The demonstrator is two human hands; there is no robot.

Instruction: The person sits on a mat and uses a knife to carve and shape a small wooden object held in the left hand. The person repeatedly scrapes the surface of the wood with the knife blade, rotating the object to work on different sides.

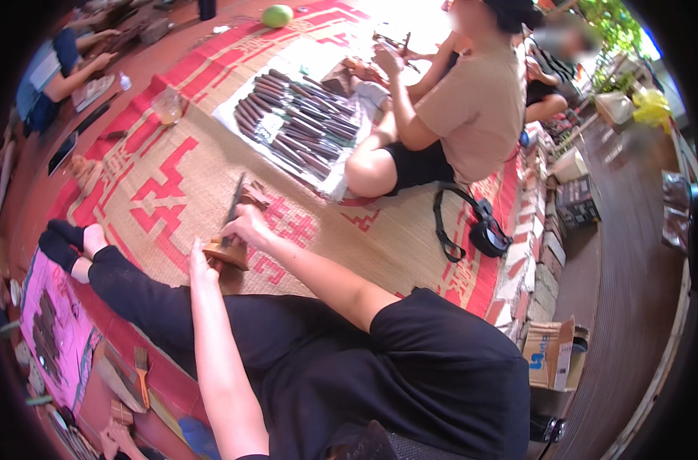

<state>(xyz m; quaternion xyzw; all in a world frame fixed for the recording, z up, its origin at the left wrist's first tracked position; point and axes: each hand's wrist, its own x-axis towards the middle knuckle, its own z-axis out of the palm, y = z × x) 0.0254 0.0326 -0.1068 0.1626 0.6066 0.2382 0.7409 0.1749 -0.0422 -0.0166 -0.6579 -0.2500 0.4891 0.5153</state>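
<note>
Over the mat in front of me, my right hand is closed around a long, narrow dark file, its far end pointing up and away. Under it is a brown wood carving with a broad flared base; a jagged, reddish-brown carved part shows just beyond my right hand. My left hand grips the near left side of the carving, thumb side up. My fingers partly hide where the file meets the wood.
A white cloth holds rows of wooden-handled chisels. Beside it a person in a tan shirt sits cross-legged. Black goggles with a strap lie near the brick edging. At left are a pink cloth with tools and a brush.
</note>
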